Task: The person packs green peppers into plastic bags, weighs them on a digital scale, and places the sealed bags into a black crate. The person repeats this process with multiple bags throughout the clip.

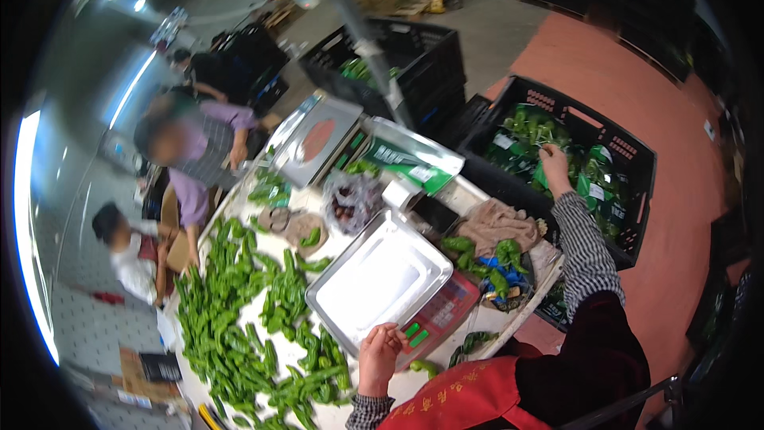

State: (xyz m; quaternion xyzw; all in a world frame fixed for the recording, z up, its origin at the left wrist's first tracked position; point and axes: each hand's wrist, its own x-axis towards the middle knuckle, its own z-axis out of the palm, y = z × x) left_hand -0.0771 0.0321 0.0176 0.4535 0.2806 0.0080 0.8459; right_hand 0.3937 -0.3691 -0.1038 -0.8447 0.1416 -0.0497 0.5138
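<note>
My left hand (pixel 379 351), its fingers curled with nothing visible in them, is at the near edge of a digital scale (pixel 439 316) with a red body. The scale's metal tray (pixel 382 278) is bare and reflects bright light. Out to the right, my right hand (pixel 555 168) reaches over a black plastic crate (pixel 647 191). Its fingertips look pinched at the top of a bag of green peppers (pixel 533 128); the exact grip is small in view. Other packed bags (pixel 598 185) with white labels lie in that crate. Loose green peppers (pixel 230 304) cover the table's left side.
Behind the scale are a purplish plastic bag (pixel 353 200), green packaging (pixel 406 161) and a second scale (pixel 319 137). A brown cloth (pixel 498 227) lies at the table's right. A metal post (pixel 373 60) rises beyond. One co-worker (pixel 203 137) touches the peppers; another person sits farther left.
</note>
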